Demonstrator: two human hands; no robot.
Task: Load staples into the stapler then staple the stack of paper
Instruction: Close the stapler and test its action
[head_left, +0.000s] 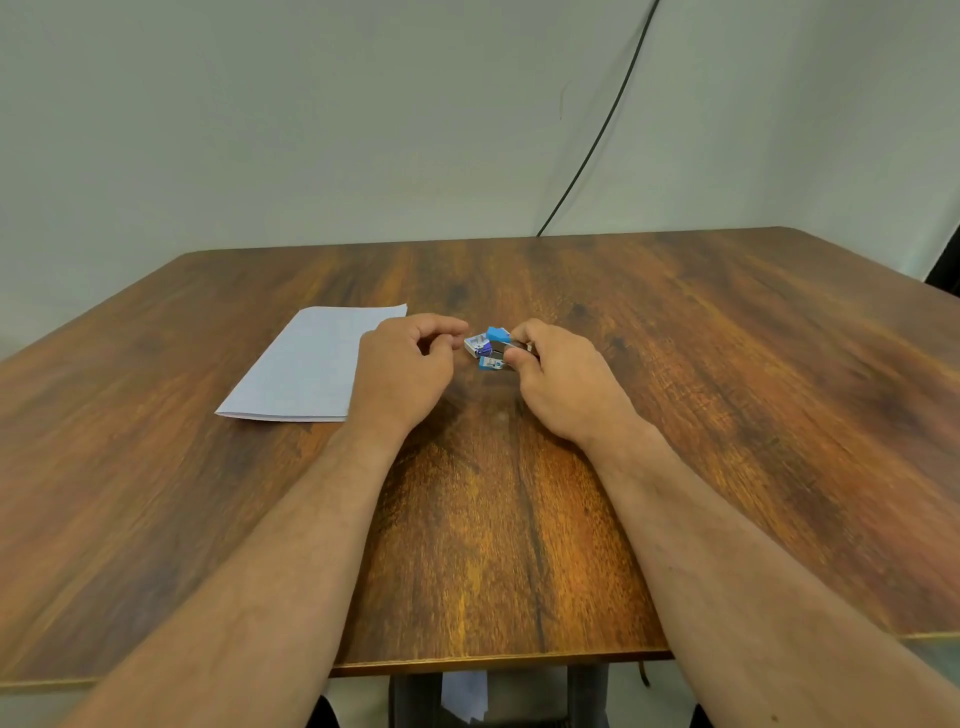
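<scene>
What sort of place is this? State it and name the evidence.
Probably a plain office or workroom. A bare wooden table stands against a blank pale wall with a black cable running down it, and only a paper stack and small blue stapler are out.

Glossy wood-grain table (675, 415), matt white paper stack (306, 364), blue plastic and shiny metal stapler (497, 347)

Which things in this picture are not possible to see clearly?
Head view only:
- Stapler: small; the right hand covers its rear, so whether staples are loaded cannot be told.
- Staple box: print too small to read.
- Left hand: fingertips curl out of sight; whether it pinches staples is unclear.
- Paper: near corner hidden by the left hand.
</scene>
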